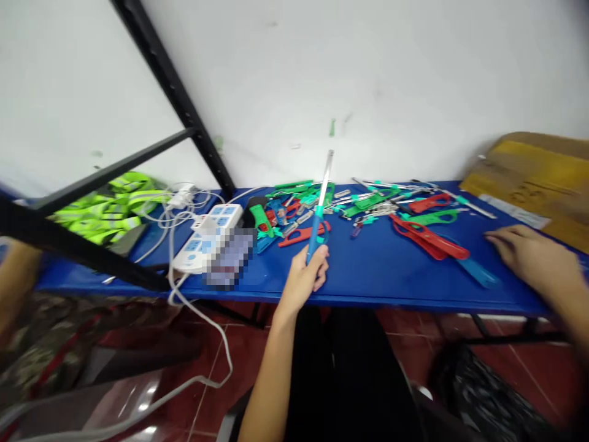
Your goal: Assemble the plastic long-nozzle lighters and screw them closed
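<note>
In my left hand [307, 273], closed around its handle, is a blue long-nose lighter [317, 226], held upright over the front of the blue table. Its metal tube points up towards the wall, with a green collar at the base. My right hand [534, 255] lies on the tabletop at the right, fingers loosely stretched out and nothing seen in them. Left of it rest red handle shells [430, 239] and a blue handle piece [478, 272]. Behind the held lighter is a jumble of green and red shells, small clear parts and metal tubes [377, 197].
A white power strip [209, 236] with cables sits left, beside a blurred-out phone-like item [227, 264]. Further left lie yellow-green reflective vests [119, 205] behind a black metal frame [177, 98]. A cardboard box [529, 184] stands right. Another person's arm [16, 276] shows at the left edge.
</note>
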A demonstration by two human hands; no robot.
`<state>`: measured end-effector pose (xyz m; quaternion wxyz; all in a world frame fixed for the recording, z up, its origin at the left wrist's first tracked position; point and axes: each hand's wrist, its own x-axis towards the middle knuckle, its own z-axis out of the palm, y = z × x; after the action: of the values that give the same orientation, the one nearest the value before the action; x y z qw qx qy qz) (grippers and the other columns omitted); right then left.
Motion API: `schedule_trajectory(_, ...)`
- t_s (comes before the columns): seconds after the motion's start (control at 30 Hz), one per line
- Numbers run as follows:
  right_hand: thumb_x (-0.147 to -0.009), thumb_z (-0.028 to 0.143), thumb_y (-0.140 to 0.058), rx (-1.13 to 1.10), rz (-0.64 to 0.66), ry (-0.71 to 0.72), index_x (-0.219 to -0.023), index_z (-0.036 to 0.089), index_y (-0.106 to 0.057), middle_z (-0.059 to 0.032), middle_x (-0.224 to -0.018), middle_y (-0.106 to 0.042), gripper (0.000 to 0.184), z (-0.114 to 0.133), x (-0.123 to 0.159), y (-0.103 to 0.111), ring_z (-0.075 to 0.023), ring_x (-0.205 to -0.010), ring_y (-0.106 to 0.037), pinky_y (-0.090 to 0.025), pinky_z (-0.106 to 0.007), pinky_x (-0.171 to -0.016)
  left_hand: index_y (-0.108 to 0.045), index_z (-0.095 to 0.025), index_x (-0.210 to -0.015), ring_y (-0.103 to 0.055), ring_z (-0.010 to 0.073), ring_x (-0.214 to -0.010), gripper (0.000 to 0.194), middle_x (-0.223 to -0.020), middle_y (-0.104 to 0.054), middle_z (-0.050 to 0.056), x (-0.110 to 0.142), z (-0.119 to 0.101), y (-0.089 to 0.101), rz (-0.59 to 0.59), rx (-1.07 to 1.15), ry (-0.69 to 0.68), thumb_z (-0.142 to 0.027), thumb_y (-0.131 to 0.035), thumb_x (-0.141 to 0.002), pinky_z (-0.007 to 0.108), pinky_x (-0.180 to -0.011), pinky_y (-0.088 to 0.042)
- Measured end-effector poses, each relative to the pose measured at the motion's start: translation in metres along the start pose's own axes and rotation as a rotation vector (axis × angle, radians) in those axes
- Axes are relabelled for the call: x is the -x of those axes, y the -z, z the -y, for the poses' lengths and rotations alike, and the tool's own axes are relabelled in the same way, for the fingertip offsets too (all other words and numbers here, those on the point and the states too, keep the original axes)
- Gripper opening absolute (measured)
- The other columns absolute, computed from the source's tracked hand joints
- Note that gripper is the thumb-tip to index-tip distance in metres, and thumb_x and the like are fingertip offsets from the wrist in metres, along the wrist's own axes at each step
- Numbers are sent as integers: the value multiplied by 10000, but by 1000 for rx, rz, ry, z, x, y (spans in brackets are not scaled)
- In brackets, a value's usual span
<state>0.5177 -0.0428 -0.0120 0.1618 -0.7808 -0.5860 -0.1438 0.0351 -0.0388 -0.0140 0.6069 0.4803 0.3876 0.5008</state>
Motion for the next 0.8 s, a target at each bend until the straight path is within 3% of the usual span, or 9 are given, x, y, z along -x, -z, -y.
schedule_trajectory(0.07, -941, 244, -759, -19, 84, 11, -991, 230, -845, -137, -1271, -794, 100, 4, -6, -5, -282, -911, -704, -435, -387, -699, -618, -186, -968, -389, 38, -414, 488, -648, -460, -89, -1, 2, 2, -7, -8, 4, -659, -740, -968, 181, -397, -268)
schedule_trajectory(0.17, -988, 269, -724, -64, 95, 8, -1060, 216, -837, -144, -1268, -785, 144, 6, -6, -10, -257, -920, -678, -415, -372, -726, -623, -189, -971, -389, 40, -417, 474, -654, -465, -87, -1, 4, 4, 0, -17, 25, -648, -742, -973, 182, -402, -274)
schedule_trajectory(0.3, -1026, 286, -686, -151, 51, -42, -1177, 202, -810, -123, -1237, -789, 213, 1, 5, -8, -227, -1005, -681, -461, -332, -871, -630, -189, -981, -395, 46, -431, 459, -659, -466, -84, 1, 2, 3, -10, -13, 30, -628, -761, -967, 183, -417, -296)
schedule_trajectory(0.4, -1059, 377, -620, -168, -40, -169, -1289, 185, -779, -128, -1186, -790, 339, -5, 17, -5, -228, -941, -678, -482, -341, -871, -651, -184, -1043, -403, 48, -446, 450, -689, -495, -76, 2, 0, 1, -33, -2, 24, -612, -770, -964, 185, -426, -316)
schedule_trajectory(0.53, -1014, 482, -632, -151, -88, -324, -1187, 195, -817, -133, -1086, -799, 383, -11, 24, -8, -254, -856, -665, -465, -357, -749, -649, -192, -1161, -420, 48, -461, 457, -736, -522, -71, 2, -1, 0, -45, 19, 19, -599, -756, -982, 191, -451, -342)
schedule_trajectory(0.67, -938, 523, -716, -143, -53, -410, -1127, 235, -825, -142, -1018, -803, 361, -15, 21, -14, -277, -801, -642, -439, -392, -706, -622, -213, -1209, -429, 49, -479, 451, -771, -528, -71, 2, -1, 0, -35, 55, 18, -591, -745, -995, 191, -460, -346)
schedule_trajectory(0.8, -900, 510, -741, -114, 16, -480, -940, 263, -823, -162, -927, -790, 263, -24, 10, -15, -278, -678, -598, -437, -422, -656, -607, -224, -1223, -422, 42, -480, 453, -807, -533, -65, 2, -1, 0, -29, 52, 28, -603, -725, -1005, 193, -456, -320)
